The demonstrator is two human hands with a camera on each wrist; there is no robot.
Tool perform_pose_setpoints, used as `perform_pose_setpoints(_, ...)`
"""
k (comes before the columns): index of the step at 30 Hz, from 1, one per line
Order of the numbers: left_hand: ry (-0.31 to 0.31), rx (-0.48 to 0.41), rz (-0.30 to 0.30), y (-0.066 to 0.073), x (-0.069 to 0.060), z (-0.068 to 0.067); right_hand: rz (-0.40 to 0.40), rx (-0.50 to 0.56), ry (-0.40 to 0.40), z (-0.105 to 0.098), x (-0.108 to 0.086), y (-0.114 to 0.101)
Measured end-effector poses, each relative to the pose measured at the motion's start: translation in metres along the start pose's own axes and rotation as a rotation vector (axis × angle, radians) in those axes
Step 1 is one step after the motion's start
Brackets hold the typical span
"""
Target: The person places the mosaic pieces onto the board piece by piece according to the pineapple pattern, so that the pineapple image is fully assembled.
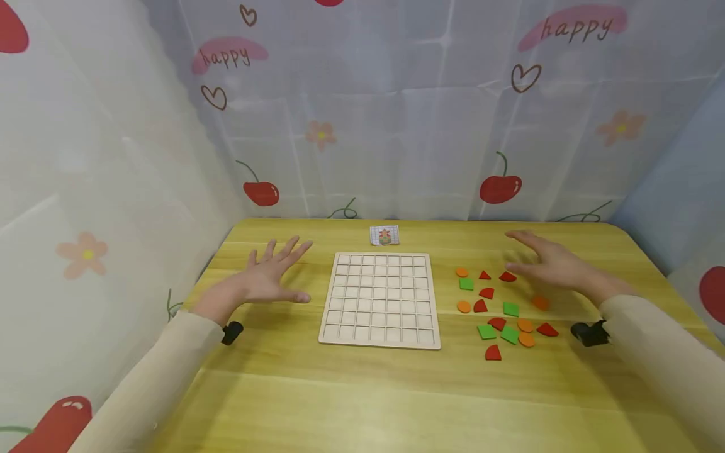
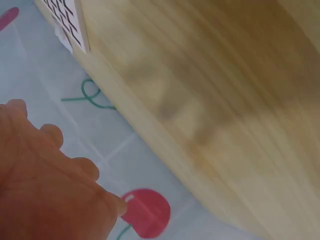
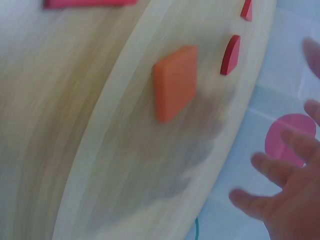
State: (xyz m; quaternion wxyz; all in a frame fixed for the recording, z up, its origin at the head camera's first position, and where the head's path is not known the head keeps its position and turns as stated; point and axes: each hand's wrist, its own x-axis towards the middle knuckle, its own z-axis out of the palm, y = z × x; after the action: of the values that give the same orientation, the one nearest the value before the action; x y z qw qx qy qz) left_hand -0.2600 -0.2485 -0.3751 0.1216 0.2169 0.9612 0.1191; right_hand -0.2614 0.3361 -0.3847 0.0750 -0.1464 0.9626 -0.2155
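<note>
While stretched in from the lower left of the frame, seen with all fingers spread wide: left hand (image 1: 263, 277), above the table (image 1: 368, 396), thumb pointing right toward the board (image 1: 379, 293) but apart from it. Along the same arm, pale sleeve (image 1: 164, 358) and small black device (image 1: 231, 332). In the left wrist view, same hand at lower left, fingers only partly shown, well apart from the board corner at upper left.

At the centre of the frame, board lying flat, marked in a grid, between both hands; just above it, small card (image 1: 384, 236) with a coloured drawing.

Right of centre, scattered flat on the table: orange discs (image 1: 464, 306), green squares (image 1: 511, 309) and red pieces (image 1: 493, 353), mostly rounded on one side. Directly below the right thumb tip, upper red piece (image 1: 507, 277); cannot tell from the head view whether touching. Farther right, just below the hand, orange square (image 1: 540, 303).

At right of the frame, right hand (image 1: 552, 261), thumb and forefinger parted, tips aimed left. In the right wrist view, fingers fanned out at the right edge, apart from the orange square near the centre.

Across the top, curtain (image 1: 385, 151) with cherries, flowers and hearts.
</note>
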Motion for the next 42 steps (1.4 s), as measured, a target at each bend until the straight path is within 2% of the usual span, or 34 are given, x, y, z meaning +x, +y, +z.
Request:
perform_pose_setpoints(8, -0.078, -0.070, 0.108, 0.029, 0.004, 0.024, -0.089, 0.020, -0.012, 0.012, 0.014, -0.006)
perform_pose_setpoints(14, -0.160, -0.095, 0.184, 0.038, 0.016, 0.038, -0.100, 0.066, -0.022, 0.023, 0.023, -0.008)
perform_pose_setpoints(18, -0.211, -0.111, 0.140, 0.034, 0.016, 0.042, -0.107, 0.080, -0.067, 0.031, 0.032, -0.014)
perform_pose_setpoints(21, -0.230, -0.126, 0.108, 0.030, 0.014, 0.043, -0.143, 0.070, -0.089, 0.036, 0.037, -0.018)
perform_pose_setpoints(26, -0.240, -0.191, 0.143, 0.033, 0.018, 0.046, -0.170, 0.009, -0.061, 0.033, 0.034, -0.016)
perform_pose_setpoints(37, -0.243, -0.219, 0.096, 0.034, 0.019, 0.050, -0.148, -0.066, -0.087, 0.039, 0.041, -0.019)
perform_pose_setpoints(42, -0.246, -0.224, 0.102, 0.033, 0.019, 0.050, -0.134, -0.042, -0.071, 0.038, 0.044, -0.032)
